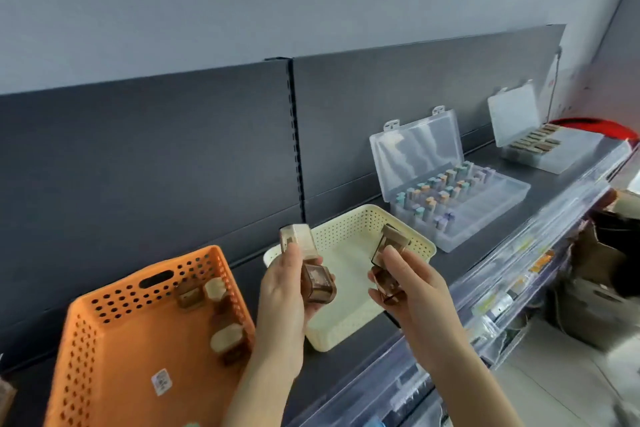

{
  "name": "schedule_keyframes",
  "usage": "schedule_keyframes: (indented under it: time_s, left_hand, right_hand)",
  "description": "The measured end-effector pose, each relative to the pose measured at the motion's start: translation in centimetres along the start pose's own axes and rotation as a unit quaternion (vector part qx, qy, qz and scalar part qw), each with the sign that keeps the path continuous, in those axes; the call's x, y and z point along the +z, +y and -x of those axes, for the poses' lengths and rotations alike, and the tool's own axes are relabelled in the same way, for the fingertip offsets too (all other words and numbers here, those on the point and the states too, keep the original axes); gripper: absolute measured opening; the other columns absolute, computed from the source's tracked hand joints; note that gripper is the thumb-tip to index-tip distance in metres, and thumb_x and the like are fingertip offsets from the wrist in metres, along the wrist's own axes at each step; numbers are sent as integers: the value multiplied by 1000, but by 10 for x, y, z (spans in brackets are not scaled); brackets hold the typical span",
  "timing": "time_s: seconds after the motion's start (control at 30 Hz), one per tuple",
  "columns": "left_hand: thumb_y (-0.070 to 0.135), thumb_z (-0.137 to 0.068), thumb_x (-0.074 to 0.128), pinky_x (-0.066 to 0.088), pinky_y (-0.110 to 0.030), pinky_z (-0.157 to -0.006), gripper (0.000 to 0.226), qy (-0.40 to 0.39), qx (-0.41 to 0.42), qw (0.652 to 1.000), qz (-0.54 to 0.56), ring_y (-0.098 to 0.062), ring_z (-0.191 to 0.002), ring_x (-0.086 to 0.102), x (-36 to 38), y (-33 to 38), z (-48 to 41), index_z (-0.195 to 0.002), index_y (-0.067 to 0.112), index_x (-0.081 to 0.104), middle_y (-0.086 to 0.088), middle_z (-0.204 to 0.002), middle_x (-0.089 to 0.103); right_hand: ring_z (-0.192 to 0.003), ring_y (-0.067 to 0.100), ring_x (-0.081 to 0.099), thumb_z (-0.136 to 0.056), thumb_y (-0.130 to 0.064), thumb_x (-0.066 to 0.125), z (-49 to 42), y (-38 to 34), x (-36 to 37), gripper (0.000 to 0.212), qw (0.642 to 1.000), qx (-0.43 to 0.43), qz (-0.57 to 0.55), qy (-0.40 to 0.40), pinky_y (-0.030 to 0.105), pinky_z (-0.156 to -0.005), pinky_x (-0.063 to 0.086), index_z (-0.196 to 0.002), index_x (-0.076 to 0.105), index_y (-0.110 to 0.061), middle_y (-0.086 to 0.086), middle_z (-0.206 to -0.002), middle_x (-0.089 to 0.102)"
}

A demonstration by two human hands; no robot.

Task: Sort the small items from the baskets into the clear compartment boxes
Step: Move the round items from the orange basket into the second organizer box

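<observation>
My left hand grips two small brown translucent cases, one with a cream top pointing up. My right hand grips two more brown cases above the cream basket, which looks bare inside. The orange basket at the left holds several brown and cream cases along its right side. A clear compartment box with its lid up holds pastel-capped items. A second clear box farther right holds rows of brown cases.
Everything stands on a dark shelf with a dark back panel. Clear plastic dividers run along the shelf's front edge. Below at the right are boxes on the floor. A red object lies beyond the far box.
</observation>
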State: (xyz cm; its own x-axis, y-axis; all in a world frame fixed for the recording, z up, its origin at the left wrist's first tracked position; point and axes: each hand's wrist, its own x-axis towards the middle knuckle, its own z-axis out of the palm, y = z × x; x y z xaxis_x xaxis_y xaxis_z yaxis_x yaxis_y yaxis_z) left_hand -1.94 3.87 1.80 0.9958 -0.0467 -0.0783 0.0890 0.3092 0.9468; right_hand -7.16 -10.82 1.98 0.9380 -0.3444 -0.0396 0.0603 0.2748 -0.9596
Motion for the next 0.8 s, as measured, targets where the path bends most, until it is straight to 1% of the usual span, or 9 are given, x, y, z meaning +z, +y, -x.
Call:
schedule_keyframes:
  time_s: [0.13, 0.2, 0.3, 0.4, 0.5, 0.53, 0.6, 0.7, 0.8]
  left_hand:
    - [53, -89, 48, 55, -34, -73, 40, -46, -3, 999, -24, -23, -99, 65, 72, -28, 2, -111, 23, 62, -5, -107, 68]
    - [53, -87, 48, 55, -37, -73, 39, -64, -11, 997, -32, -23, -94, 68, 114, -43, 3, -105, 22, 64, -5, -100, 71]
    - [54, -83, 46, 53, -40, -77, 38, -85, -16, 995, -45, -26, -87, 69, 178, -71, 5, -93, 24, 67, -6, -90, 73]
    - [53, -83, 46, 53, -41, -76, 36, -118, -35, 991, -47, -27, -84, 68, 238, -99, 8, -89, 25, 69, -10, -91, 72]
    - [49, -86, 50, 53, -44, -79, 43, -156, -64, 984, -57, -29, -82, 67, 293, -122, 8, -103, 12, 65, -13, -93, 71]
    - [48, -87, 50, 53, -44, -80, 42, -168, -69, 981, -65, -28, -82, 67, 310, -130, 7, -104, 12, 65, -12, -94, 71]
    - [51, -84, 52, 54, -44, -81, 39, -190, -72, 975, -88, -28, -85, 67, 340, -145, 4, -100, 19, 68, -11, -96, 71]
    - [54, -80, 54, 55, -48, -83, 36, -226, -81, 965, -108, -33, -91, 67, 382, -164, -5, -93, 24, 70, -13, -96, 70]
    - [51, -86, 53, 57, -39, -77, 38, -263, -84, 953, -122, -28, -93, 68, 429, -183, -21, -106, 22, 65, -11, -101, 69]
  right_hand:
    - [-86, 17, 60, -73, -45, 65, -10, -17, -75, 29, 999, -8, 7, 33, 32, -81, 55, -90, 73, -23, 5, -88, 63]
    - [-83, 15, 59, -71, -46, 65, -17, -25, -118, 31, 999, -11, 11, 48, 29, -77, 54, -90, 73, -22, 2, -85, 64]
    - [-78, 14, 56, -66, -52, 67, -28, -36, -185, 38, 997, -5, 25, 74, 30, -77, 51, -89, 71, -22, 2, -80, 58]
    - [-75, 14, 54, -65, -51, 68, -36, -45, -248, 42, 994, -7, 25, 107, 29, -76, 48, -91, 70, -17, 5, -80, 54]
    - [-82, 11, 59, -65, -53, 73, -43, -57, -301, 44, 990, -11, 45, 137, 32, -77, 51, -97, 71, -22, 3, -90, 63]
    - [-83, 13, 59, -68, -51, 77, -46, -60, -317, 40, 989, -12, 46, 143, 33, -78, 50, -96, 71, -23, 3, -90, 63]
    - [-81, 17, 55, -72, -45, 73, -51, -66, -347, 33, 986, -13, 37, 162, 36, -77, 48, -95, 71, -23, 5, -87, 60]
    - [-80, 15, 52, -72, -42, 75, -63, -71, -384, 30, 982, -11, 23, 187, 34, -76, 47, -95, 72, -23, 3, -86, 61]
    - [-81, 17, 50, -77, -43, 72, -80, -77, -421, 27, 978, -4, 36, 205, 34, -74, 43, -96, 72, -24, 5, -89, 61]
